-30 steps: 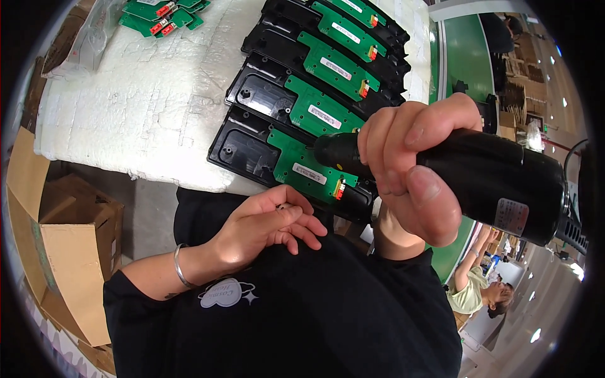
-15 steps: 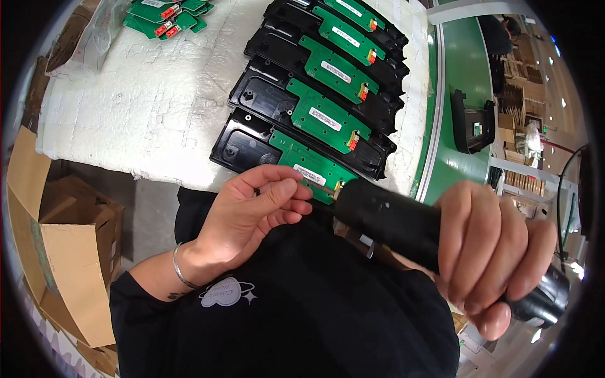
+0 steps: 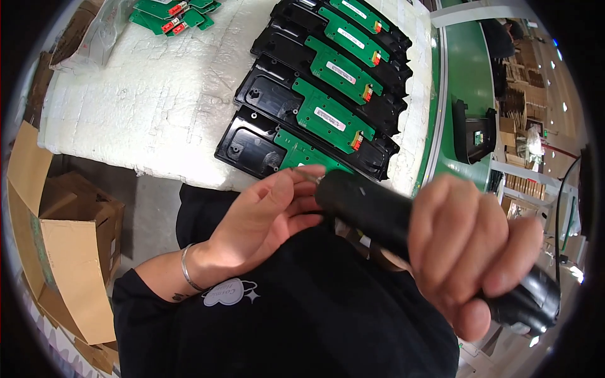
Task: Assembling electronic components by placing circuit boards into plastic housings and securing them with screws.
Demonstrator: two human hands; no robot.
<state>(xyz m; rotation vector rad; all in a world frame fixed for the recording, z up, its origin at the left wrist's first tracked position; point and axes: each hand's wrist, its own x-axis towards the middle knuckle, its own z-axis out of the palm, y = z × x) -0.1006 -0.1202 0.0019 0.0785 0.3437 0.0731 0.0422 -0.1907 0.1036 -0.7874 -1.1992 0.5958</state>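
My right hand [image 3: 469,252] is wrapped round a black cylindrical electric screwdriver [image 3: 368,205], held slanting with its thin bit toward my left. My left hand [image 3: 261,214] is at the bit's tip, thumb and index finger close about it and the other fingers curled; anything small between them cannot be made out. Just beyond lies the nearest black plastic housing [image 3: 249,145] with a green circuit board [image 3: 296,148] in it. My left fingers and the screwdriver partly hide that board. Several like housings lie in a row behind, each with a board bearing a white label and a red-and-yellow connector.
The housings rest on a white padded surface [image 3: 145,120]. Loose green boards [image 3: 167,16] are piled at the far left near a clear plastic bag [image 3: 94,44]. A green worktable [image 3: 463,69] with another black housing [image 3: 472,135] stands right. Cardboard boxes [image 3: 72,264] sit lower left.
The screwdriver and my right hand have shifted left, bringing the bit to my left fingertips. My left fingers have loosened from a tight pinch. The view has shifted slightly.
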